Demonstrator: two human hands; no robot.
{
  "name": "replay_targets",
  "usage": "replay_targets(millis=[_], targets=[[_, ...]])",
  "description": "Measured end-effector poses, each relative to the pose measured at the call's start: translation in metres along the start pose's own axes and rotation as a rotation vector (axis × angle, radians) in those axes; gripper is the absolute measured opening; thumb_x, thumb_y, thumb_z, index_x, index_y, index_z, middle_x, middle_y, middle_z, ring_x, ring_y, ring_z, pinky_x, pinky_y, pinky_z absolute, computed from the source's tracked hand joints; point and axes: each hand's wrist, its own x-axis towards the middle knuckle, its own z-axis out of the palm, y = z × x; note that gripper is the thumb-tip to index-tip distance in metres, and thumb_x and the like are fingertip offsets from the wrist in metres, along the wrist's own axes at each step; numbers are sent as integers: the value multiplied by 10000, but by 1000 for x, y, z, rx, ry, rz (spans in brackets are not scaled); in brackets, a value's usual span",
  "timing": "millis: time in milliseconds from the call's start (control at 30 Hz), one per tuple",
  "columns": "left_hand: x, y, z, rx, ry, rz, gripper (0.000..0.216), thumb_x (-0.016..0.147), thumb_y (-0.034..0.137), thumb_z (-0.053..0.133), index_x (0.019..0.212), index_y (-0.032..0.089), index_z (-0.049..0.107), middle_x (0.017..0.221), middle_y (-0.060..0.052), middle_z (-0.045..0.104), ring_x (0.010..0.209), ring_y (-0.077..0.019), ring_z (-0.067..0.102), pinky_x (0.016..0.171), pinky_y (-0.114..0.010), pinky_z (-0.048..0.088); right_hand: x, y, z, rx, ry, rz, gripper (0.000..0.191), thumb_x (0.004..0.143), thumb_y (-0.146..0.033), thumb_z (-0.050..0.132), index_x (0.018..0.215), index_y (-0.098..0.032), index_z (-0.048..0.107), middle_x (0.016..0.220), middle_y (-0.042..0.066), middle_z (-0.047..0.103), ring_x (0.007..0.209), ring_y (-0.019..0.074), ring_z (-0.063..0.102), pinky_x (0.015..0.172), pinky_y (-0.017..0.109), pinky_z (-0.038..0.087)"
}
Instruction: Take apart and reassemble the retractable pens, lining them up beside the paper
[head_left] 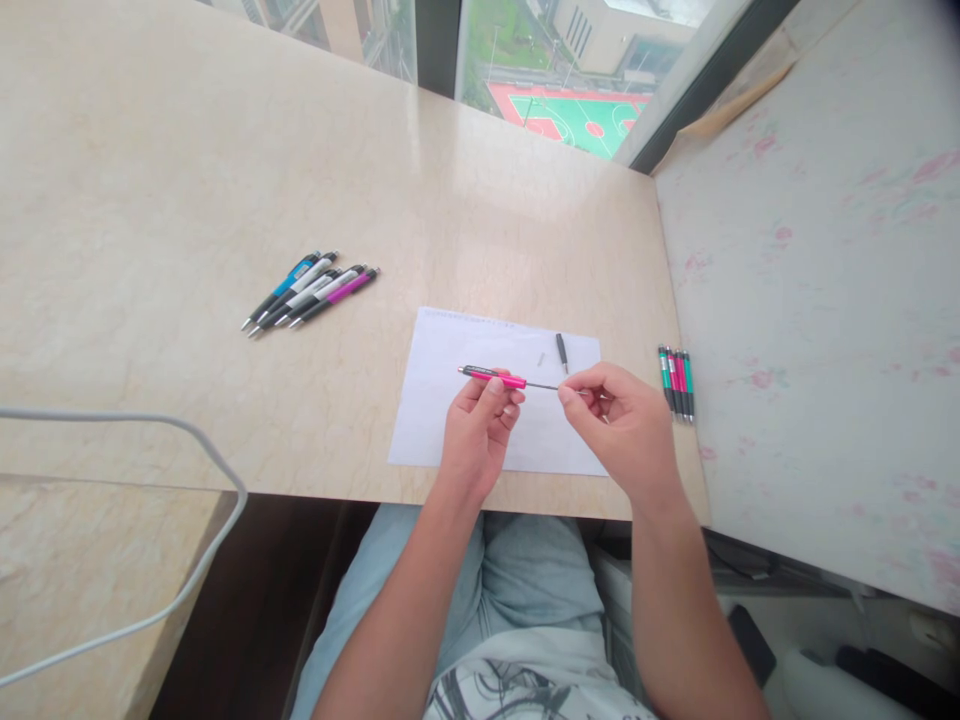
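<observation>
My left hand (486,425) is closed around a pink pen barrel (511,381) with a black clip end pointing left. From the barrel's right end a thin dark refill (541,386) sticks out. My right hand (619,415) pinches the far end of that refill between thumb and fingertips. Both hands are above a white sheet of paper (427,400). On the sheet, just beyond my right hand, lie a black pen grip section (562,352) and a small spring (541,359).
Several pens (311,290) in blue, white and purple lie in a cluster at the left. Several green and pink pens (676,383) line up by the floral wall (810,300). A grey cable (225,470) loops at the lower left. Windows border the table's far edge.
</observation>
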Motion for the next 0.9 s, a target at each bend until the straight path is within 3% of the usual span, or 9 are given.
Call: replay_targets(millis=[100, 233, 367, 500, 667, 900], targets=[[1, 2, -1, -35, -1, -14, 179, 772, 210, 805, 903, 127, 716, 847, -29, 694, 695, -57, 614, 607, -132, 485, 0, 1, 2, 50, -57, -2, 85, 858, -284, 633, 872, -219, 685, 833, 28, 664, 708, 141, 588, 601, 268, 495], [3, 4, -5, -98, 24, -32, 157, 782, 205, 798, 886, 130, 707, 838, -18, 679, 688, -45, 606, 604, -126, 487, 5, 16, 10, 7, -182, 72, 284, 823, -309, 665, 1092, -219, 658, 968, 52, 696, 740, 151, 624, 613, 274, 516], [6, 6, -8, -135, 69, -33, 125, 797, 191, 782, 873, 134, 700, 853, -24, 679, 698, -48, 610, 585, -123, 488, 20, 39, 24, -309, -69, 98, 211, 840, -245, 587, 1028, -180, 660, 894, 61, 710, 682, 160, 598, 721, 334, 495], [6, 6, -9, -146, 71, -40, 111, 811, 184, 770, 878, 129, 701, 856, -32, 682, 698, -50, 608, 589, -124, 498, 35, 51, 40, -516, -12, 57, 185, 879, -250, 551, 1004, -170, 662, 926, 86, 704, 758, 192, 613, 772, 341, 447], [6, 6, -7, -142, 75, -34, 101, 816, 179, 759, 876, 119, 703, 853, -35, 680, 692, -46, 609, 587, -114, 492, 45, 54, 54, -652, -70, 108, 308, 881, -205, 516, 1164, -134, 613, 1008, 128, 693, 875, 237, 635, 726, 319, 410], [7, 6, -8, -149, 74, -37, 87, 824, 175, 752, 874, 122, 705, 852, -37, 681, 695, -50, 608, 586, -116, 492, 48, 54, 54, -629, -121, 96, 324, 823, -104, 475, 1080, -153, 667, 967, 106, 683, 813, 205, 623, 708, 308, 412]])
